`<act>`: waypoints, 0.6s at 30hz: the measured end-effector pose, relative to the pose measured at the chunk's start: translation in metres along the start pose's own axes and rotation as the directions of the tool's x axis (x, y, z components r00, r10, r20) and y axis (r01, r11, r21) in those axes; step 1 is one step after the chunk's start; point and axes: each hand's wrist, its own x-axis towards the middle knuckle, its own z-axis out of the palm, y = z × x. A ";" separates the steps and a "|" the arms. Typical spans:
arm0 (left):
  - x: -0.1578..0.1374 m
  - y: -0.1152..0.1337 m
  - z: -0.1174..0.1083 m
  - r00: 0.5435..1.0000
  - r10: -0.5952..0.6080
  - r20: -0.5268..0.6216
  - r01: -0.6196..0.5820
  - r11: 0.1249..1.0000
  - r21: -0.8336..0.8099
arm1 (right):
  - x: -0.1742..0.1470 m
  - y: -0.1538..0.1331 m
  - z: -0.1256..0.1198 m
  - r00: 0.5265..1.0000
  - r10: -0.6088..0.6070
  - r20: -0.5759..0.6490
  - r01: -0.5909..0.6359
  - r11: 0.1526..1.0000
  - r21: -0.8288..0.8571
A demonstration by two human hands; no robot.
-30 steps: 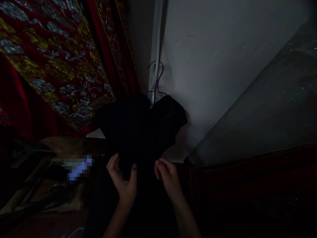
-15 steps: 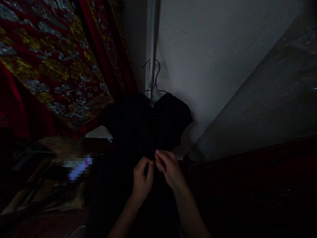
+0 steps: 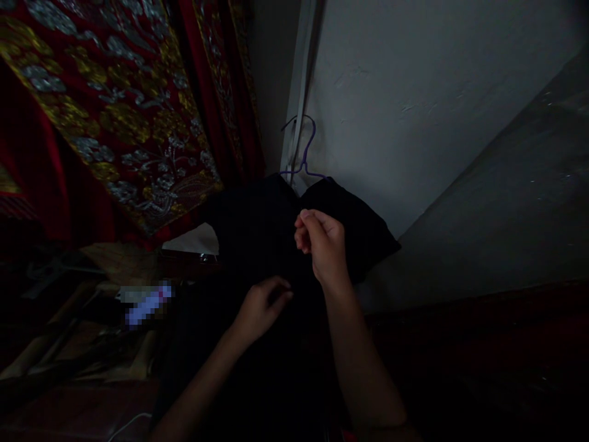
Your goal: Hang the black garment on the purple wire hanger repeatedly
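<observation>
A black garment [image 3: 257, 227] with short sleeves hangs by a purple hanger [image 3: 305, 147] against the wall. My right hand [image 3: 324, 242] is closed in front of the garment, just below the neckline; its fingers curl in and the thumb presses on them. What they grip is lost in the dark, though the cloth beside them looks pulled outward. Lower down, my left hand [image 3: 262, 307] is in front of the garment's chest, fingers bent and thumb a little apart from them. Nothing can be made out between its fingertips. The garment's lower part fades into darkness.
Red cloth [image 3: 151, 123] with gold and silver embroidery hangs at the left. A pale post [image 3: 301, 61] bears the hanger beside the grey wall [image 3: 391, 123]. A wooden frame [image 3: 142, 356] and a blurred-out bluish item [image 3: 150, 305] lie low left. A white cord [image 3: 131, 420] is below.
My right hand has risen from beside my left hand towards the neckline. The garment's right-hand sleeve spreads farther right. My left hand stays low, its fingertips slightly parted. The view has shifted a little.
</observation>
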 end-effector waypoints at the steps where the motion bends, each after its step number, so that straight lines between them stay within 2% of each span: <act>1: 0.011 0.015 -0.013 0.997 0.069 -0.044 -0.068 0.997 0.024 | -0.003 0.001 -0.001 1.000 -0.007 0.005 0.007 1.000 -0.014; 2: 0.022 0.030 -0.025 0.982 0.155 -0.105 -0.149 0.987 0.061 | -0.005 0.000 -0.002 1.000 -0.013 0.009 0.014 1.000 -0.028; 4: 0.048 0.060 -0.047 0.918 0.342 -0.198 -0.312 0.935 0.171 | -0.008 -0.004 -0.003 0.999 -0.029 0.018 0.030 0.998 -0.062; 5: 0.060 0.073 -0.055 0.884 0.421 -0.204 -0.378 0.899 0.221 | -0.008 -0.007 -0.004 0.999 -0.039 0.023 0.041 0.996 -0.080; 7: 0.080 0.091 -0.066 0.842 0.515 -0.161 -0.447 0.833 0.326 | -0.009 -0.014 -0.005 0.998 -0.063 0.029 0.066 0.991 -0.114; 10: 0.095 0.102 -0.069 0.805 0.582 -0.115 -0.470 0.744 0.475 | -0.007 -0.016 -0.010 0.994 -0.096 0.045 0.101 0.983 -0.152; 13: 0.096 0.106 -0.064 0.759 0.638 -0.134 -0.486 0.690 0.536 | -0.001 -0.001 -0.013 0.991 -0.116 0.061 0.126 0.972 -0.197; 15: 0.096 0.111 -0.065 0.721 0.656 -0.223 -0.502 0.716 0.486 | 0.000 0.019 -0.013 0.993 -0.093 0.067 0.107 0.967 -0.231; 18: 0.097 0.119 -0.081 0.662 0.585 -0.468 -0.497 0.810 0.310 | -0.008 0.053 -0.011 0.994 0.033 0.102 -0.006 0.966 -0.259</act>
